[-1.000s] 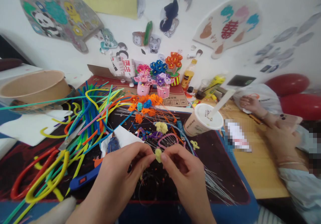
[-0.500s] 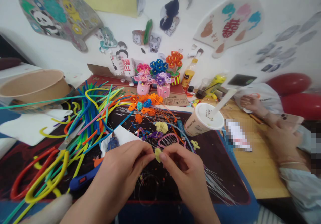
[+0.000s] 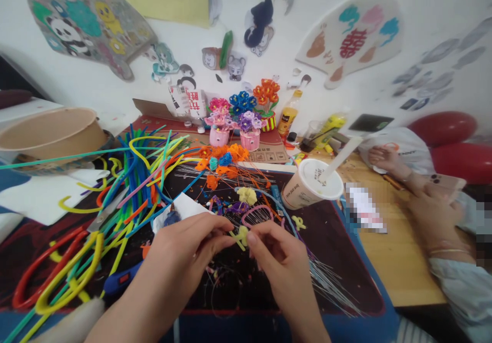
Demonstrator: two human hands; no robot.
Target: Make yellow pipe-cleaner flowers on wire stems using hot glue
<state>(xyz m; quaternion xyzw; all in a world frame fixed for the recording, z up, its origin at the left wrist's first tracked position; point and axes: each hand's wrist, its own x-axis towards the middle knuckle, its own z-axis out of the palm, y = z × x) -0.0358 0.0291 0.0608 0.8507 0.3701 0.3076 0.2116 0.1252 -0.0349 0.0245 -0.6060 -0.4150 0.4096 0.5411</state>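
Between my hands is a small pale-yellow pipe-cleaner piece (image 3: 243, 234), looped, with short ends sticking out at its lower left. My left hand (image 3: 192, 248) pinches one of those ends between thumb and forefinger. The fingertips of my right hand (image 3: 282, 261) are closed on the piece's other side and hide part of it. Just beyond lie a yellow pipe-cleaner flower (image 3: 247, 196) and a pink pipe-cleaner loop (image 3: 257, 215). A blue hot glue gun (image 3: 121, 280) lies partly hidden behind my left forearm.
Scissors (image 3: 57, 281) and a pile of coloured pipe cleaners (image 3: 134, 174) cover the left. A lidded cup (image 3: 307, 186) with a straw stands right of centre, with thin wires (image 3: 332, 284) below. Finished flower pots (image 3: 249, 140) stand behind. Another person's hand (image 3: 438, 215) is at far right, near a phone.
The left fingertips have shifted slightly left and up, so more of the yellow piece and its short ends shows. The right hand stays on it.
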